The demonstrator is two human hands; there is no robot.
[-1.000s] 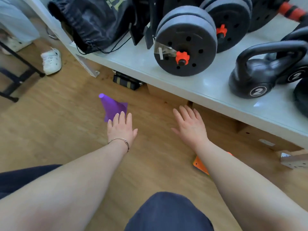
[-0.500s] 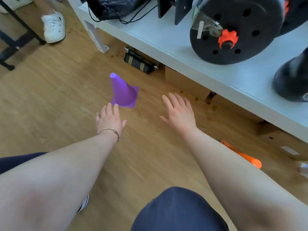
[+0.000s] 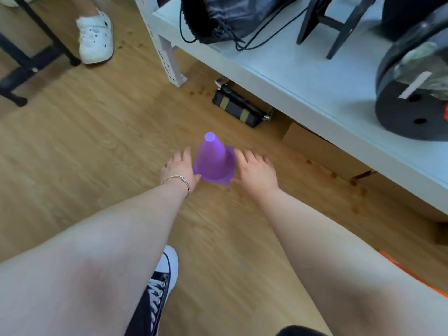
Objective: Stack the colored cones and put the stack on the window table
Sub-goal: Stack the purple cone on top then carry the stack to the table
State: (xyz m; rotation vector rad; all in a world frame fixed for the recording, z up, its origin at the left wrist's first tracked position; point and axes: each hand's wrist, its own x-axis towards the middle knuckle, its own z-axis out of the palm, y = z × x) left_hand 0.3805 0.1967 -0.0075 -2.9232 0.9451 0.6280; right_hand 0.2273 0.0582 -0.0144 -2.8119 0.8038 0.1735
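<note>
A purple cone (image 3: 213, 158) stands upright on the wooden floor in the middle of the view. My left hand (image 3: 179, 169) lies at the left edge of its square base, fingers apart, thumb touching the base corner. My right hand (image 3: 257, 173) lies at the base's right edge, fingers spread. Neither hand has closed on the cone. An orange cone (image 3: 412, 275) shows only as a strip behind my right forearm at the right edge.
A white low table (image 3: 291, 76) at the right carries a black drawstring bag (image 3: 218, 18) and black weight plates (image 3: 412, 93). A black case (image 3: 240, 110) lies under it. Another person's white shoe (image 3: 95, 37) and a black frame (image 3: 36, 57) are at top left. My shoe (image 3: 162, 280) is below.
Both hands have moved forward from short of the purple cone to either side of its base. The view has shifted, so the orange cone is now nearly hidden behind my right arm.
</note>
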